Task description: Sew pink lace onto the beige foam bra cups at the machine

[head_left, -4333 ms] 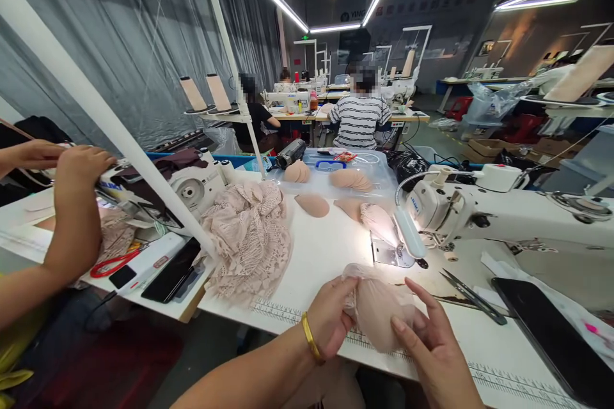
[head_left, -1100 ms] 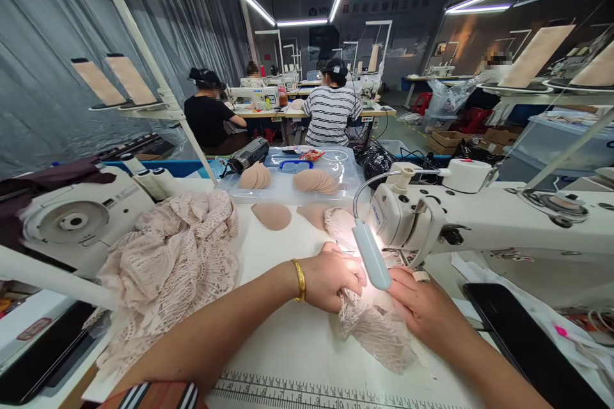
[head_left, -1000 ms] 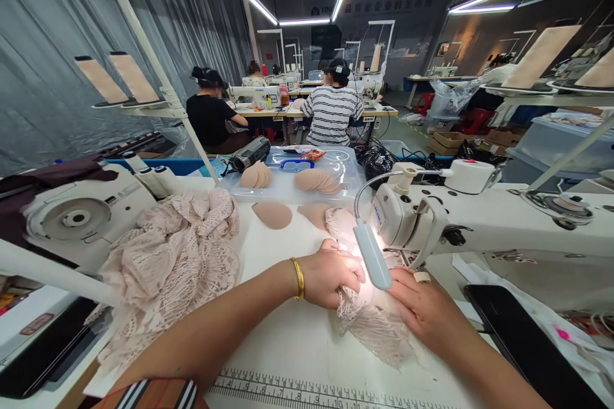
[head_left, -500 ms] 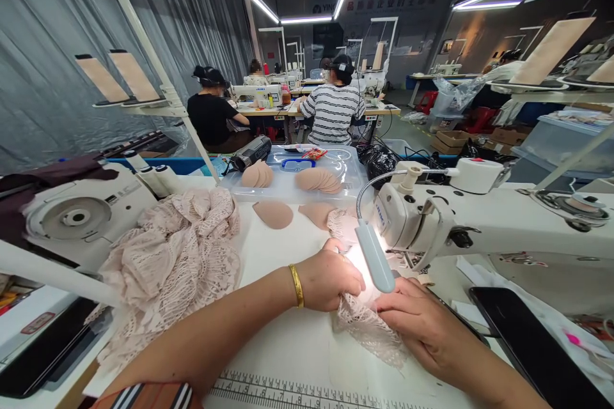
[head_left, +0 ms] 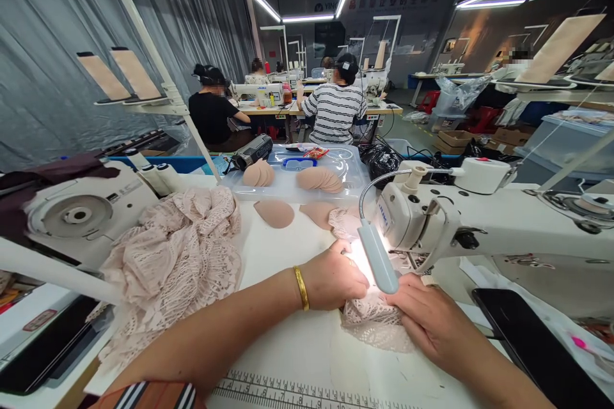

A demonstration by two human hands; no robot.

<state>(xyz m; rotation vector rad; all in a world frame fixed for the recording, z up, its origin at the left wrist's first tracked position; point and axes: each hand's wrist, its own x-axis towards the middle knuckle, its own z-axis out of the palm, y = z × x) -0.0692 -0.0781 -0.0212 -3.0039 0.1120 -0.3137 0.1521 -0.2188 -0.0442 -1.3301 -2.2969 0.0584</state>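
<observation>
A piece of pale pink lace fabric (head_left: pixel 378 326) lies under the needle end of a white sewing machine (head_left: pixel 407 220). My left hand (head_left: pixel 336 276), with a gold bracelet at the wrist, is closed on the fabric's left side, fingers curled down. On its right edge my right hand (head_left: pixel 425 310) grips the same lace, fingertips partly behind the lamp. A grey gooseneck lamp (head_left: pixel 378 259) lights the work brightly and hides the needle area. Beyond my left hand lie two beige bra cups (head_left: pixel 274 213), the right one partly under lace.
A heap of lace (head_left: pixel 177 268) covers the table at left. Stacked cups (head_left: pixel 319 179) rest on a clear plastic box (head_left: pixel 230 190) behind. A black phone (head_left: pixel 532 345) lies at right; a printed ruler (head_left: pixel 307 391) runs along the front. Two people (head_left: pixel 333 108) sit sewing ahead.
Both hands have shifted slightly right with the lace, whose loose lower end is drawn up and bunched closer to the hands. The view has moved a little.
</observation>
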